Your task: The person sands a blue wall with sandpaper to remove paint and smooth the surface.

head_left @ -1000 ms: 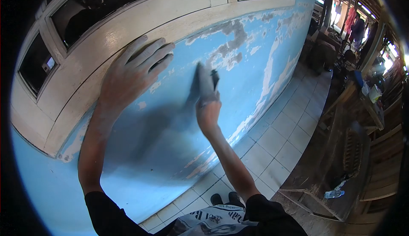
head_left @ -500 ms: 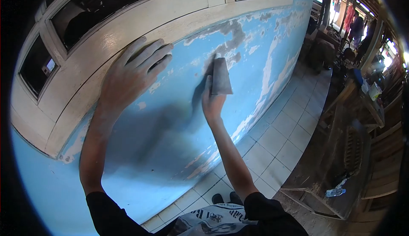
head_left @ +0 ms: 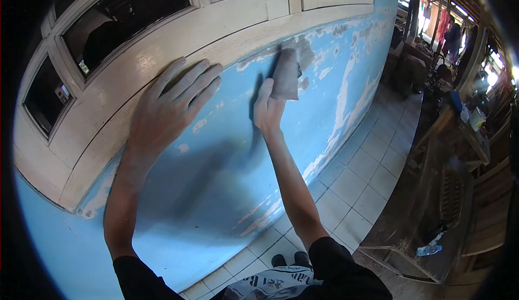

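Observation:
My left hand [head_left: 165,105] lies flat with fingers stretched over the lower edge of the cream window frame [head_left: 243,44] and the blue wall [head_left: 227,165] below it. A grey-brown piece of sandpaper [head_left: 286,78] is in my right hand [head_left: 268,110], held against the wall just under the frame. The thumb shows at its left side; the other fingers are hidden behind the sheet. Around it the blue paint is worn into a grey patch [head_left: 307,51], with whitish chipped spots farther right and lower down.
White floor tiles [head_left: 351,183] run along the foot of the wall, where my dark shoes [head_left: 289,259] stand. To the right is a wooden bench [head_left: 397,235] with a plastic bottle [head_left: 428,250] on it. Window panes [head_left: 127,21] sit above my left hand.
My right hand has moved up the wall with the sandpaper, closer to the window frame. My left hand stays in place on the frame edge; the view has shifted slightly.

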The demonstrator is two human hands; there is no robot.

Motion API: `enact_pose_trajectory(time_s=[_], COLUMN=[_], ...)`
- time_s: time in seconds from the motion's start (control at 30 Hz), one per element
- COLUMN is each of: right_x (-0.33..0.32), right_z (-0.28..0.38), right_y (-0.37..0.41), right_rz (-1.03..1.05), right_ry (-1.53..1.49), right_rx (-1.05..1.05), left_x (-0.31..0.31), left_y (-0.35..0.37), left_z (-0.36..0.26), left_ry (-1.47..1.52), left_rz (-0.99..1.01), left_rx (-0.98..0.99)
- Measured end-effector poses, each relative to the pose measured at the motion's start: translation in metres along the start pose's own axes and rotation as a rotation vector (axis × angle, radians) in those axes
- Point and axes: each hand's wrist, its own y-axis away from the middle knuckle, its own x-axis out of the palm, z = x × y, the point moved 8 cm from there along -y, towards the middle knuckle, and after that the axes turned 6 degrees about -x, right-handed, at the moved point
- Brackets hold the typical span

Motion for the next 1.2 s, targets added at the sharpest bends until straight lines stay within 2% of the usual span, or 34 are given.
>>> enact_pose_trajectory(time_s=[0.03, 0.13, 0.17, 0.23, 0.27, 0.3, 0.37, 0.4, 0.47, 0.5, 0.57, 0.6, 0.63, 0.7, 0.73, 0.77, 0.83, 0.87, 0.93, 1.03, 1.07, 1.1, 1.13, 1.17, 1.2], right_x=[0.002, 0.021, 0.017, 0.033, 0.030, 0.032, 0.004, 0.007, -0.001, 0.001, 0.020, 0.022, 0.019, 0.003, -0.009, -0.007, -0.021, -0.024, -0.007, -0.009, -0.014, -0.009, -0.012, -0.014, -0.004], right_z=[0.004, 0.044, 0.052, 0.059, 0.048, 0.035, 0.004, -0.001, -0.005, 0.000, 0.039, 0.050, 0.044, 0.014, 0.001, -0.004, -0.023, -0.010, 0.046, 0.043, 0.028, 0.005, -0.053, -0.073, -0.059], right_y=[0.002, 0.044, 0.055, 0.077, 0.068, 0.054, 0.011, 0.002, -0.007, 0.002, 0.035, 0.049, 0.048, 0.019, -0.001, -0.012, -0.021, -0.017, -0.005, -0.005, -0.015, -0.020, -0.020, -0.019, -0.011], right_rz=[0.005, 0.211, 0.212, 0.508, 0.516, 0.509, 0.060, 0.060, -0.094, -0.090, 0.174, 0.284, 0.288, 0.151, -0.012, -0.012, -0.192, -0.193, 0.055, 0.188, 0.081, 0.075, 0.018, -0.038, 0.011], right_ry=[-0.002, 0.318, 0.318, 0.404, 0.461, 0.463, 0.223, 0.222, 0.235, 0.233, 0.279, 0.343, 0.342, 0.288, 0.215, 0.222, 0.109, 0.112, 0.182, 0.332, 0.331, 0.335, 0.233, 0.124, 0.147], right_rx=[-0.001, -0.203, -0.209, -0.263, -0.264, -0.271, 0.006, 0.002, 0.023, 0.024, -0.165, -0.163, -0.152, -0.086, -0.034, -0.032, 0.177, 0.176, -0.236, -0.280, -0.196, -0.193, 0.128, 0.443, 0.388], left_x=[-0.001, 0.001, 0.001, -0.001, -0.004, -0.007, -0.011, -0.011, -0.008, -0.008, -0.006, -0.005, -0.004, -0.004, -0.004, -0.004, -0.003, -0.004, -0.004, -0.004, -0.004, -0.004, -0.004, -0.005, -0.005], left_y=[-0.001, 0.000, -0.001, 0.001, 0.000, 0.000, 0.000, 0.000, 0.000, -0.001, -0.001, -0.002, -0.001, -0.002, -0.002, -0.002, -0.002, -0.001, -0.002, -0.002, -0.002, -0.001, -0.001, -0.001, -0.001], left_z=[0.002, 0.004, 0.005, 0.007, 0.009, 0.011, 0.015, 0.019, 0.021, 0.019, 0.017, 0.018, 0.017, 0.017, 0.016, 0.015, 0.016, 0.016, 0.015, 0.015, 0.015, 0.015, 0.015, 0.014, 0.014], left_ry=[0.009, 0.079, 0.078, 0.096, 0.091, 0.103, 0.114, 0.078, 0.042, 0.064, 0.092, 0.129, 0.165, 0.157, 0.156, 0.163, 0.167, 0.169, 0.159, 0.150, 0.148, 0.152, 0.157, 0.157, 0.151], left_rz=[-0.012, -0.005, -0.009, -0.012, -0.020, -0.025, -0.032, -0.014, 0.008, 0.003, 0.003, 0.018, 0.035, 0.042, 0.050, 0.048, 0.045, 0.042, 0.040, 0.036, 0.034, 0.024, 0.014, 0.009, 0.010], left_rx=[-0.024, -0.065, -0.069, -0.068, -0.066, -0.068, -0.070, -0.084, -0.104, -0.098, -0.101, -0.110, -0.110, -0.111, -0.119, -0.117, -0.118, -0.118, -0.121, -0.117, -0.111, -0.113, -0.117, -0.116, -0.113])
